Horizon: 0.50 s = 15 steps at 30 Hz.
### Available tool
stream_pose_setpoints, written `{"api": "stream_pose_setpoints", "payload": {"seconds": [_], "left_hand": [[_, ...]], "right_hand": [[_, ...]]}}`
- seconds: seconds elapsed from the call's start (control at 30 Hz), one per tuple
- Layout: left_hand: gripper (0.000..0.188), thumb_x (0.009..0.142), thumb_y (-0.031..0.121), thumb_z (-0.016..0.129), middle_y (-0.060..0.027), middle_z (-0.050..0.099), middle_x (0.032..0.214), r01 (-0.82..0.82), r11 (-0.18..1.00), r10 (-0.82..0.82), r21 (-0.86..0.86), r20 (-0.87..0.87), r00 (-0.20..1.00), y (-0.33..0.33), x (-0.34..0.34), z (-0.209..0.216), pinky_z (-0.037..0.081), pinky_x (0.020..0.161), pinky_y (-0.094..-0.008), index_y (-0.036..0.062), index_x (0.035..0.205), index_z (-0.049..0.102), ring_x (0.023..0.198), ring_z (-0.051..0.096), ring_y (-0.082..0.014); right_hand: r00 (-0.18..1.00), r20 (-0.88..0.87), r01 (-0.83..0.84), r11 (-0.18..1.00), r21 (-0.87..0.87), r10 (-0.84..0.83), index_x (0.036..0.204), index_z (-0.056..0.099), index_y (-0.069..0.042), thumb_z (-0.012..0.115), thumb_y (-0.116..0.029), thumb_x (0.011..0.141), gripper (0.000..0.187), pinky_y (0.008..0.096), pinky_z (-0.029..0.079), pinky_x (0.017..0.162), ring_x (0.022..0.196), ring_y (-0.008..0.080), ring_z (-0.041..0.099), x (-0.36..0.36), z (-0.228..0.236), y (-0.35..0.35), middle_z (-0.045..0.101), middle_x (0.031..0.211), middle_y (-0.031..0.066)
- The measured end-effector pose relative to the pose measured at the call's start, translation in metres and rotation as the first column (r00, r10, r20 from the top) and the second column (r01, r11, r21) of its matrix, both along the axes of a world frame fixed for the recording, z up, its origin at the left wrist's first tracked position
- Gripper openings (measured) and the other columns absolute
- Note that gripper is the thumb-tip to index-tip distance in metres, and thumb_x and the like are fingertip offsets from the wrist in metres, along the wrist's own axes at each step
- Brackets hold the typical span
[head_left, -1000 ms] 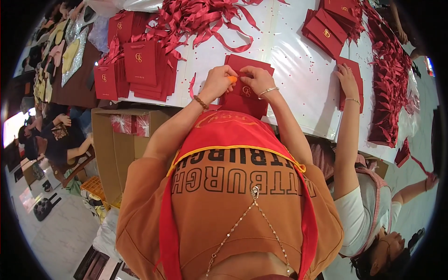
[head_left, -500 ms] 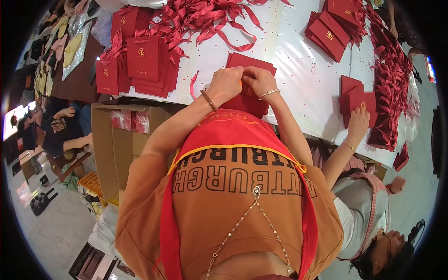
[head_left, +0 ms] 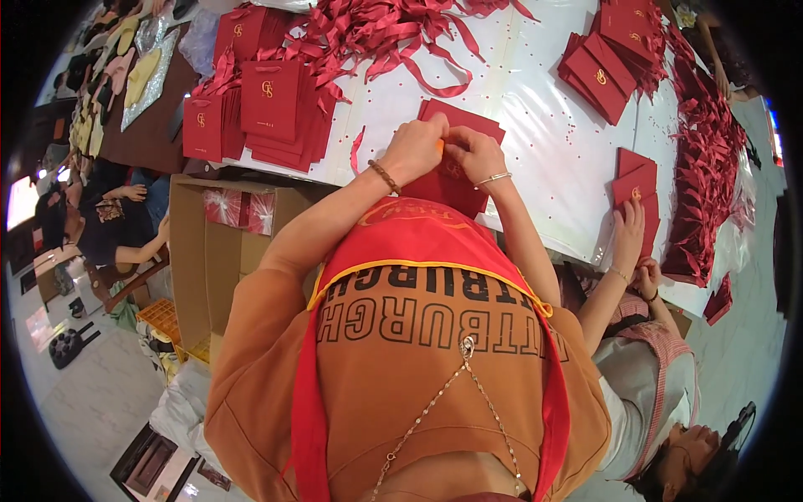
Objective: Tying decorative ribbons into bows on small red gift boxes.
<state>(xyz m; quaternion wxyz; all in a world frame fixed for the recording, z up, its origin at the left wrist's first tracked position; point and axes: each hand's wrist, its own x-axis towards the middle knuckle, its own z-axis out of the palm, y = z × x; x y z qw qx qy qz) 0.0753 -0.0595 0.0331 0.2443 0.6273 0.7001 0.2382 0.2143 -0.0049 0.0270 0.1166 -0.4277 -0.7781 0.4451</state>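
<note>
Flat red paper bags (head_left: 447,194) with a gold emblem lie before me at the table's near edge, partly under my hands. My left hand (head_left: 413,151) is closed in a pinch over them, a small orange thing (head_left: 440,147) showing at its fingertips; what this is I cannot make out. Close beside it, my right hand (head_left: 475,156) has its fingers curled and closed at the upper part of a bag. The fingertips of both hands nearly meet, and they partly hide what is between them. A short red ribbon (head_left: 357,149) lies left of my left wrist.
Stacked red bags (head_left: 269,102) stand at the left, beside a heap of red ribbons (head_left: 376,38). More bags (head_left: 598,75) lie far right. A co-worker's hand (head_left: 629,230) touches bags on my right. Below the table's left edge is an open cardboard box (head_left: 194,259).
My hands stay at the same bag with fingers slightly shifted and a little more apart. The co-worker's other hand has come in to the bags. The whole view has shifted slightly.
</note>
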Motion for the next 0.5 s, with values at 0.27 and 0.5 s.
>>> {"api": "stream_pose_setpoints", "payload": {"seconds": [0.27,0.5], "left_hand": [[0.018,0.073,0.027,0.061,-0.0056,0.060,0.070,0.055,0.997,-0.054,-0.060,0.024,0.998,0.009,-0.025,0.012,0.043,0.058,-0.0363,0.0111,0.081,0.060,0.069,0.058,-0.0222],[0.022,0.071,0.027,0.057,-0.0036,0.062,0.081,0.395,0.769,-0.441,-0.503,0.030,0.897,0.053,-0.045,0.018,0.038,0.063,-0.0386,0.0081,0.079,0.065,0.077,0.055,-0.0184]], "right_hand": [[0.990,0.107,-0.132,0.908,0.397,0.097,0.090,0.058,-0.012,0.062,-0.020,0.073,0.019,0.0375,0.037,0.071,0.072,0.0234,0.059,0.007,-0.004,-0.010,0.062,0.075,0.0078],[0.993,0.065,-0.116,0.841,0.529,0.097,0.084,0.060,-0.015,0.061,-0.022,0.074,0.012,0.0342,0.032,0.070,0.068,0.0177,0.056,0.007,0.005,-0.021,0.060,0.069,0.0017]]}}
